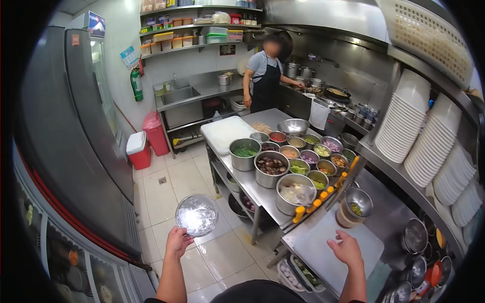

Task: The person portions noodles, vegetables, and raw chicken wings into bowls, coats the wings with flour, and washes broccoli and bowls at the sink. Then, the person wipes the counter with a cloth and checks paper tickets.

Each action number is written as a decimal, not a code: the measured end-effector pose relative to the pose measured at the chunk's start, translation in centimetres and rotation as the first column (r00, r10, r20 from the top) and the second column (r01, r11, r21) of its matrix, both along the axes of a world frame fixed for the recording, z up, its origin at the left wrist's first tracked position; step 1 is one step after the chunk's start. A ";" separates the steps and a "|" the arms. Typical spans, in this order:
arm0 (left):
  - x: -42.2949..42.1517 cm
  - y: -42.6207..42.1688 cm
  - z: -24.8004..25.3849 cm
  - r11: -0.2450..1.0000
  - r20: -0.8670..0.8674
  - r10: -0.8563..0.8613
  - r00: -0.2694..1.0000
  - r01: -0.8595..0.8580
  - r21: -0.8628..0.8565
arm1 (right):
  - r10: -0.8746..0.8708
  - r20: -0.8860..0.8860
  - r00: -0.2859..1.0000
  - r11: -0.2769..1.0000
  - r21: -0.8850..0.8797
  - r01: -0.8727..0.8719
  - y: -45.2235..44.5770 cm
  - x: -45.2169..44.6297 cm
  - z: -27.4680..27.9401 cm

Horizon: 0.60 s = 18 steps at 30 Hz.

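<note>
My left hand grips the near rim of a round metal bowl and holds it out over the tiled floor. Inside the bowl shows something white and bright; whether it is powder or partly glare I cannot make out. My right hand, fingers apart and loosely bent, hovers above a white cutting board with nothing in it. Just beyond that hand, a metal bowl with chopped green pieces rests on top of a tub.
Several metal pots of cut ingredients crowd the steel table, beside yellow-handled tools. A large white slab lies at its far left. Stacked white dishes fill the right shelf. Tall fridges line the left. A co-worker stands near the stove.
</note>
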<state>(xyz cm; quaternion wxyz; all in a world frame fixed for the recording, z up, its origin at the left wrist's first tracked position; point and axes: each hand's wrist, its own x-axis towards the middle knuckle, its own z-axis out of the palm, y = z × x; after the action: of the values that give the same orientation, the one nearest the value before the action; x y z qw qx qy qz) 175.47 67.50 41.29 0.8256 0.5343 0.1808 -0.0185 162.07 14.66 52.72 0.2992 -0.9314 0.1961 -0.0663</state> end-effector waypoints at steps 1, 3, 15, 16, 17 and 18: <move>1.2 0.7 -0.6 0.999 0.015 0.019 1.000 -0.018 -0.037 | 0.025 0.027 0.999 1.000 -0.007 -0.025 0.8 1.8 0.2; 4.3 1.8 -1.6 0.991 0.000 0.058 0.998 -0.057 -0.120 | 0.013 0.074 0.997 1.000 -0.028 -0.011 1.4 4.9 0.3; 16.3 19.4 -18.3 0.905 -0.316 0.419 0.852 -0.421 0.063 | 0.165 0.245 0.955 0.967 -0.228 -0.109 6.5 32.5 5.0; 15.2 21.4 -19.9 0.865 -0.343 0.487 0.804 -0.497 0.062 | 0.231 0.258 0.938 0.951 -0.262 -0.163 8.5 35.8 6.5; 14.4 23.0 -20.8 0.820 -0.370 0.550 0.749 -0.569 0.067 | 0.320 0.277 0.906 0.928 -0.283 -0.241 10.2 39.5 6.9; 13.4 24.2 -20.9 0.756 -0.420 0.611 0.672 -0.652 0.055 | 0.405 0.293 0.866 0.898 -0.304 -0.317 12.1 43.1 7.1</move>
<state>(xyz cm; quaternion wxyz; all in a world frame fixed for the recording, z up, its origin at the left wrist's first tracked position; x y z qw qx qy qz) 188.87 91.67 20.38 0.7484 0.3803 0.5231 0.1470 205.19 26.77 59.84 0.2184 -0.9546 -0.0488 -0.1965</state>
